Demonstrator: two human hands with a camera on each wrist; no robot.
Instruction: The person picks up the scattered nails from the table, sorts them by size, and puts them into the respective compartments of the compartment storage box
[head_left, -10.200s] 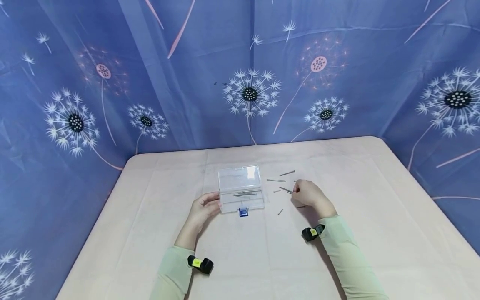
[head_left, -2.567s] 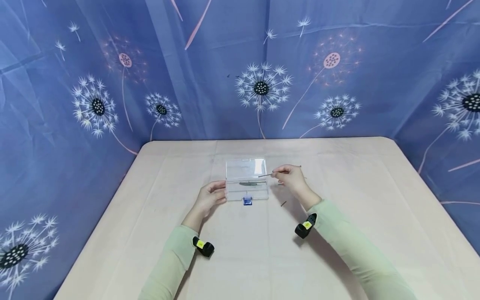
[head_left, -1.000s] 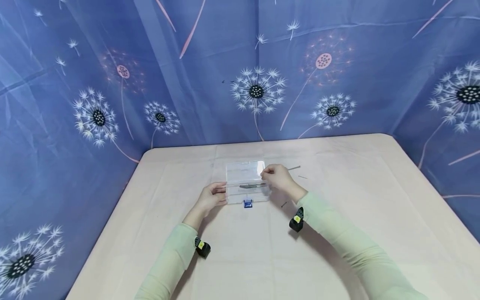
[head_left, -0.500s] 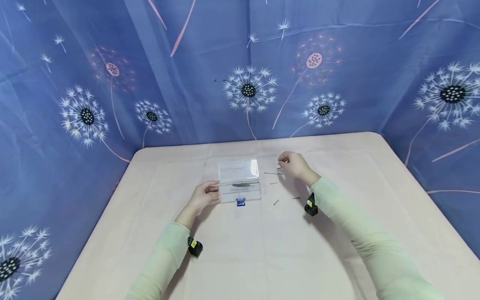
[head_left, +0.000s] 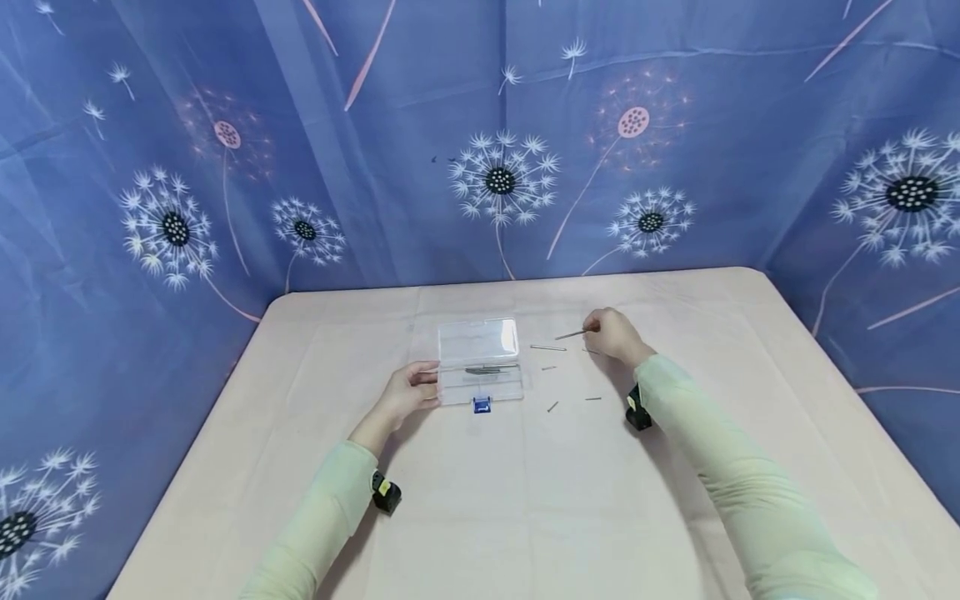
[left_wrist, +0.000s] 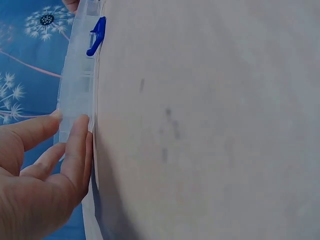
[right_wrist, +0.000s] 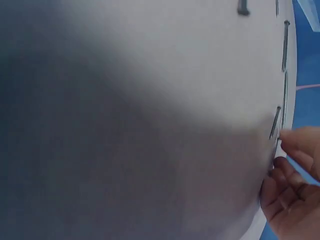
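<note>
Right fingers: thumb and fingers of the right hand (head_left: 615, 335) were clamped on one end of a nail (head_left: 570, 335).
Nail location: right of the box (head_left: 467, 395), level with its raised lid (head_left: 472, 342); clearance above the table (head_left: 465, 517) could not be told.
Change: one second earlier, the right hand was at the box's right edge; half a second earlier, it covered most of the nail. By this moment it sat farther right of the box, with the nail's shaft exposed.
Meaning: the work appeared to stand at a fresh grip on one nail, outside the box.
Nail axis: roughly left to right; the free end pointed toward the box, slanting slightly nearer the person. The gripped end was hidden.
Loose nails (head_left: 548, 347): five lay right of the box, at differing angles.
Left fingers: thumb and fingers of the left hand (head_left: 405, 393) pinched the box's left end.
Stored nails (head_left: 487, 369): lay lengthwise in the box's rear compartment; count unclear.
Latch (head_left: 482, 406): hung open at the box's near side.
</note>
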